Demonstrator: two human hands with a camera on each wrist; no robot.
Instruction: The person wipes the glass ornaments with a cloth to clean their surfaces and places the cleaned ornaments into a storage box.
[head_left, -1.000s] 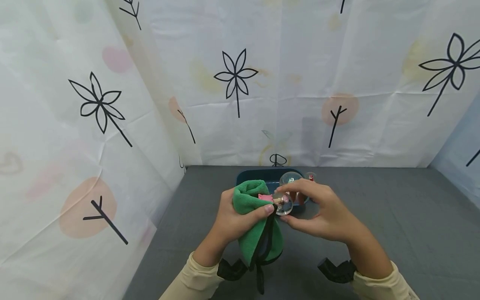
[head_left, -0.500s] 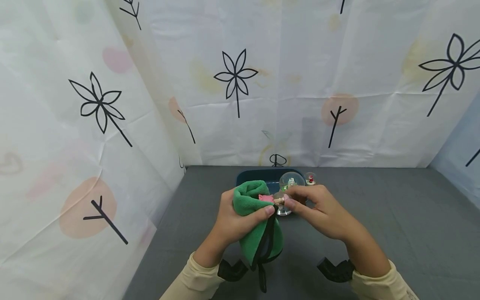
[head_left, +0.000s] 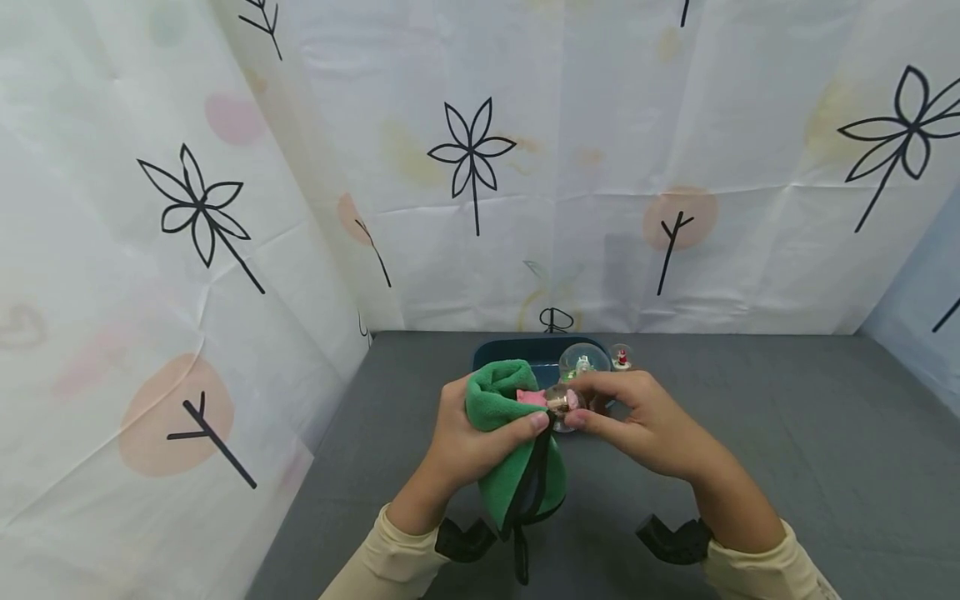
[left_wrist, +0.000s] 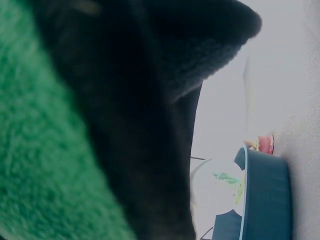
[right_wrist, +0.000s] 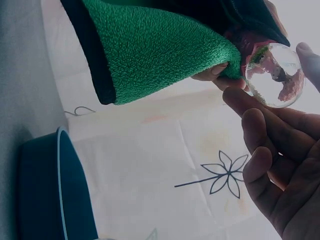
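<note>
Left hand (head_left: 476, 446): gripped green, black-edged cloth (right_wrist: 150, 55) around pink base (head_left: 531, 397) of clear, round globe (right_wrist: 275, 75)
Right hand (head_left: 648, 425): pinched globe

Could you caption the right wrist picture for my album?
A right hand holds a clear globe, green cloth at its pink base, a blue tray at lower left.

Flower-printed white fabric (head_left: 585, 167) hangs behind a grey-covered table (head_left: 825, 433).
</note>
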